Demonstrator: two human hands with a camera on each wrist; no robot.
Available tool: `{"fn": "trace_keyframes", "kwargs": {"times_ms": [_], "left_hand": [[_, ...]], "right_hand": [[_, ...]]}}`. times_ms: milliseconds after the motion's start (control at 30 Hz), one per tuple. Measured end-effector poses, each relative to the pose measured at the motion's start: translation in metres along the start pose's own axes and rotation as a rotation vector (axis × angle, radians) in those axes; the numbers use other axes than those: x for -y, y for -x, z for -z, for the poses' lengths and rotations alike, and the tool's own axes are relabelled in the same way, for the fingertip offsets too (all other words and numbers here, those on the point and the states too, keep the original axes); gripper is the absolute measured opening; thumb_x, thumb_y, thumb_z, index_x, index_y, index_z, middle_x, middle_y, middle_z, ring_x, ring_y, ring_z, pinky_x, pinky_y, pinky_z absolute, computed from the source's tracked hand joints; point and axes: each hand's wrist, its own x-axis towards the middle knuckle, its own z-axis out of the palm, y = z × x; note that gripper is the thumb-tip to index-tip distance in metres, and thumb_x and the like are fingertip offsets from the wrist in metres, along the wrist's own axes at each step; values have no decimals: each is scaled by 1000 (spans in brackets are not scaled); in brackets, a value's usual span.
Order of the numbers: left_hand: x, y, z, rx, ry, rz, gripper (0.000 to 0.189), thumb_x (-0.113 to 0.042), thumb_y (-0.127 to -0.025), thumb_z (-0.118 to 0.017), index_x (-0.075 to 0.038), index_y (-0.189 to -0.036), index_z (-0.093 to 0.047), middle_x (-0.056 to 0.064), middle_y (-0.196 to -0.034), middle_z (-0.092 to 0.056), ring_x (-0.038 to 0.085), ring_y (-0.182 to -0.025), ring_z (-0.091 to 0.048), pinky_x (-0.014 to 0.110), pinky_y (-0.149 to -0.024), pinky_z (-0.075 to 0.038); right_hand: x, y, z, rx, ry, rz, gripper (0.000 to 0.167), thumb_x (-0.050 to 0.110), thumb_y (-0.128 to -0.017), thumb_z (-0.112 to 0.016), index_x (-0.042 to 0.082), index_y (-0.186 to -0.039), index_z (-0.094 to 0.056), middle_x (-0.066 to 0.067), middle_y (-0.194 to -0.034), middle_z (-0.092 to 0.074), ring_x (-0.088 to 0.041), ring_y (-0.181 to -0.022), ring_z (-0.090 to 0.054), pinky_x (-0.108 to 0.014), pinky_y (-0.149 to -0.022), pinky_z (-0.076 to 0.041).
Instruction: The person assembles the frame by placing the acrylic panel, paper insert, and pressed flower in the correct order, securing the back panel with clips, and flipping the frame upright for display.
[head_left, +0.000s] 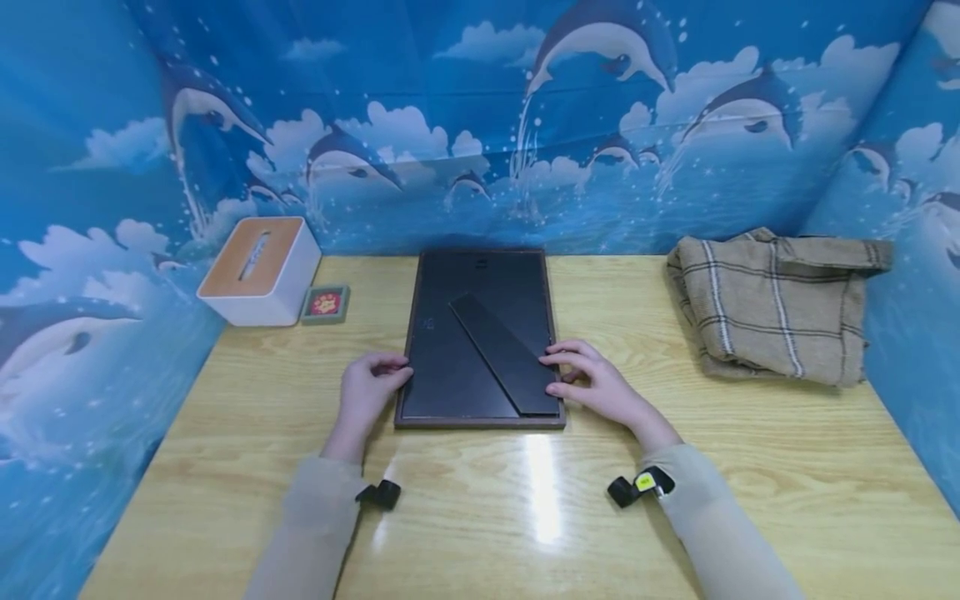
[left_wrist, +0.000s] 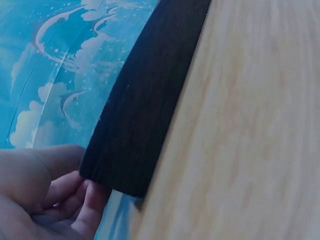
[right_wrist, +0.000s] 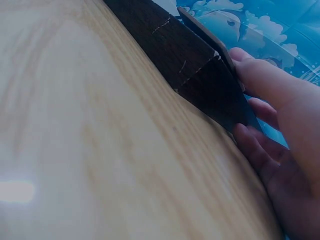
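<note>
A dark picture frame lies face down on the table, its black back up and a slanted stand leg flat against it. My left hand grips the frame's left edge with thumb and fingers. In the left wrist view, curled fingers hold close to a corner of the dark side wall. On the opposite edge is my right hand, thumb by the lower end of the leg. The right wrist view shows its fingertips against the frame's side, whose corner looks scuffed.
A white tissue box with a wooden top stands at the back left, beside a small green-edged square with a red centre. Folded plaid cloth lies at the right. A dolphin-print backdrop borders the wooden table.
</note>
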Motion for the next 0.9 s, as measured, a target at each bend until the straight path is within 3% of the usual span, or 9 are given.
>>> {"fn": "trace_keyframes", "kwargs": {"times_ms": [233,533,700,900], "left_hand": [[-6,4,-4,-69,-55,11,16,-5,-79,-76,1,-93,-74,14,-87,-70,23,-77,-63,23,-67,-48],[-10,3,-8,-74,-19,92,16,-2,-81,-73,-1,-97,-73,16,-97,-67,25,-86,-61,28,-74,-50],[-12,2,-8,-80,-33,60,16,0,-79,-73,0,-95,-73,16,-97,-66,26,-88,-61,32,-76,-50],[-13,2,-6,-77,-118,-20,14,-1,-78,-75,0,-92,-74,16,-94,-65,27,-87,-60,37,-77,-50]], "right_hand": [[-2,-1,-1,8,2,-2,39,2,-85,-70,-5,-123,-59,-23,-133,-45,-29,-87,-61,-48,-81,-51],[0,-1,1,7,-2,-21,40,2,-85,-70,-6,-123,-59,-24,-134,-44,-31,-87,-61,-49,-81,-51],[1,0,1,2,-6,-25,40,2,-85,-70,-5,-123,-59,-23,-134,-44,-30,-87,-61,-50,-81,-51],[-1,-1,1,-2,9,-13,40,3,-85,-71,-5,-122,-60,-22,-133,-45,-28,-86,-61,-48,-80,-51]]}}
